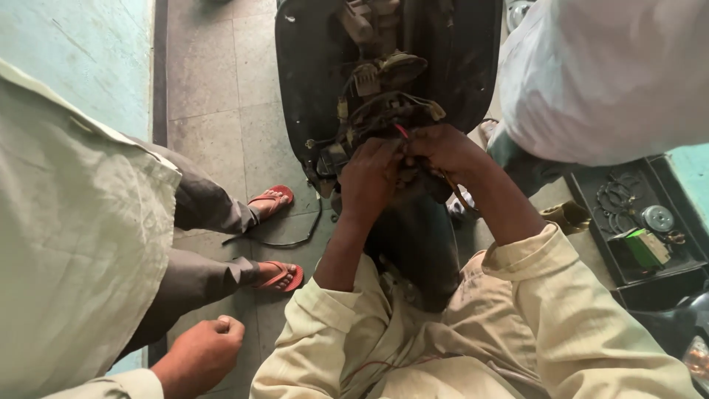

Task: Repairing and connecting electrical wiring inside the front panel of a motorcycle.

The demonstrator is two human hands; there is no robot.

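Both of the person's hands were buried in the exposed wiring bundle (384, 122) of a stripped scooter front panel (310, 66). The left hand (369, 177) was curled, fingers bent into the tangle just below the bundle, though what it pinched was hidden behind its own knuckles. The right hand (443, 151) was closed beside it, the two hands touching; a red wire (401, 131) emerged just above its fingertips, and whether the fingers actually gripped that wire could not be made out. Connectors and brackets above the hands were dim and hard to separate from one another, and the panel's top was cut off by the frame's edge.

To the left of the hands, a bystander in red sandals (273, 199) stood on the tiled floor (214, 89), a loosely fisted hand (203, 351) hanging low; most of that figure was cropped. A black cable (284, 242) lay on the tiles between the sandals. To the right of the hands, another person's white garment (605, 74) filled the corner, and below it sat a black tray (591, 192) holding a green box (642, 247) and small round parts, too small to identify.
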